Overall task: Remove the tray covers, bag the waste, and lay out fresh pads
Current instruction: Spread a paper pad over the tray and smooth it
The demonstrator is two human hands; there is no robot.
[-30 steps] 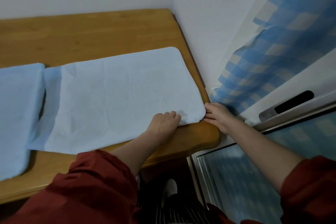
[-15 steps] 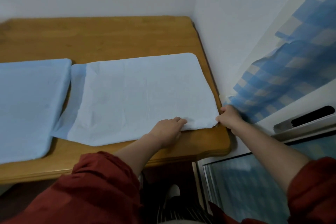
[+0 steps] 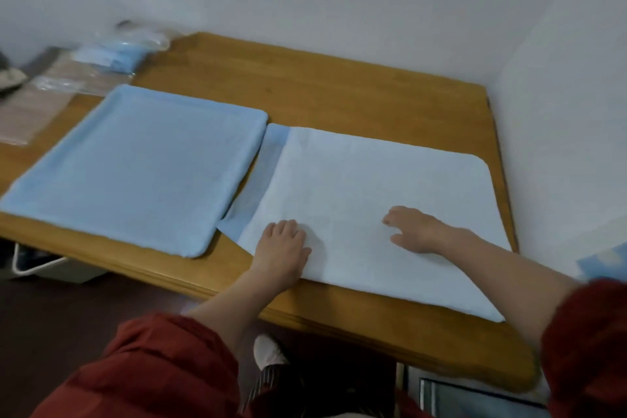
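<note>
pad (image 3: 373, 180) | left hand (image 3: 281, 244), right hand (image 3: 417, 231) flat on it | near table (image 3: 339, 85) edge

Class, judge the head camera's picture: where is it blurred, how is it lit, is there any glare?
Head view: blur smears the plastic packet at far left and the red sleeves; the left hand and right hand throw soft shadows on the white pad; light dim and even, no glare on the table.
</note>
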